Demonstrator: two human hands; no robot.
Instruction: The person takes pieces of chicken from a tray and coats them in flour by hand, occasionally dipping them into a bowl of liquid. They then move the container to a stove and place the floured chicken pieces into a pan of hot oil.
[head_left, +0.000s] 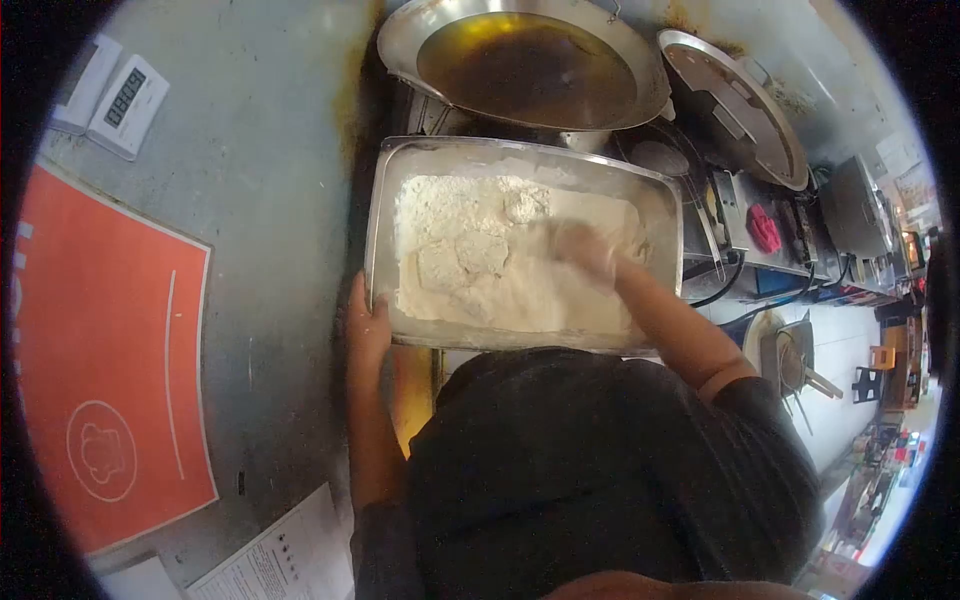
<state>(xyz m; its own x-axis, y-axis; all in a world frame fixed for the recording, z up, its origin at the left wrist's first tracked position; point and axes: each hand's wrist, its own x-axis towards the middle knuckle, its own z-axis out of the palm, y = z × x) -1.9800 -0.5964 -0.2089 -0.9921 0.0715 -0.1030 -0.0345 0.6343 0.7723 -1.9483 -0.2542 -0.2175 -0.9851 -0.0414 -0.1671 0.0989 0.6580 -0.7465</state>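
A metal tray (668, 235) commands this kitchen scene, with a wide pan (395, 45) of dark liquid just beyond the tray's far edge; whether the two touch, I cannot tell. Should the tray be shoved outward, it could jolt that pan and slop its contents; if the liquid is hot, a splash would be the worst of it. Inside the tray, pale powder (560, 305) spreads wall to wall and could fly over the rim under too brisk a sweep. Powder-covered lumps (482, 252) lie left of the tray's middle, where rough handling might crack them. The right hand (587, 248) is a blur right of the tray's middle, low over the powder, the lumps off to the left of its fingers; whether those are spread or closed, or hold anything, I cannot tell. The left hand (368, 320) clamps the tray's left wall, thumb over the rim, fingers outside; were that grip to slacken, the tray might slide.
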